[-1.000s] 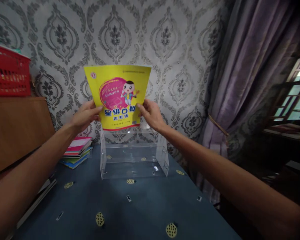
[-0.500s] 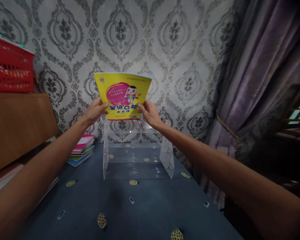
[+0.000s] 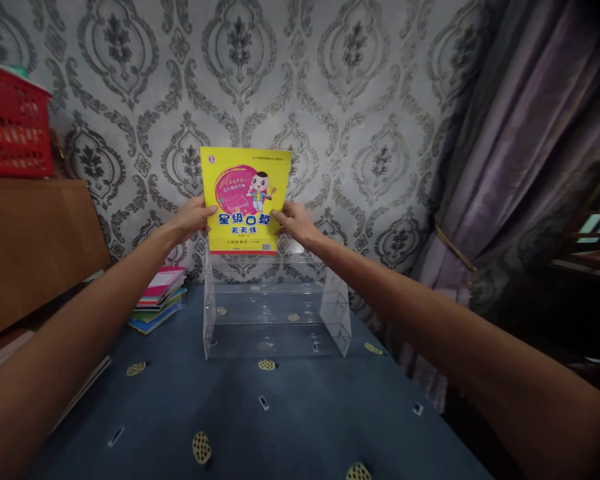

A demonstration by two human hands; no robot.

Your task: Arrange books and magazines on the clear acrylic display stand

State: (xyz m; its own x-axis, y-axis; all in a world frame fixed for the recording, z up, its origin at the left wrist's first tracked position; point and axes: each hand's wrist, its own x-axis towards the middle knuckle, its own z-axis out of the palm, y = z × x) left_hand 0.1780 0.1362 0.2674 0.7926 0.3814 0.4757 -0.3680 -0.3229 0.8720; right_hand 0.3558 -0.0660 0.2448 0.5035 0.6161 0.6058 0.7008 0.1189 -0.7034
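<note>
A yellow workbook (image 3: 245, 200) with a pink circle and a cartoon child on its cover is held upright between both hands. My left hand (image 3: 193, 219) pinches its left edge, thumb on the front cover. On the opposite edge my right hand (image 3: 297, 222) grips it the same way. Behind and below the book stands a clear acrylic tiered rack (image 3: 275, 327) on the table. The book's lower edge overlaps the rack's top tier in view; whether they touch I cannot tell.
A stack of books (image 3: 160, 297) lies left of the rack on the dark blue tablecloth (image 3: 280, 440). Further left, a red plastic basket (image 3: 15, 127) sits on a wooden cabinet (image 3: 40, 247). Patterned wallpaper is behind; a purple curtain (image 3: 485, 193) hangs at the right.
The workbook has come more upright, and its bottom edge sits slightly lower over the top of the rack. Both hands keep their hold on its sides. The camera view has shifted a little.
</note>
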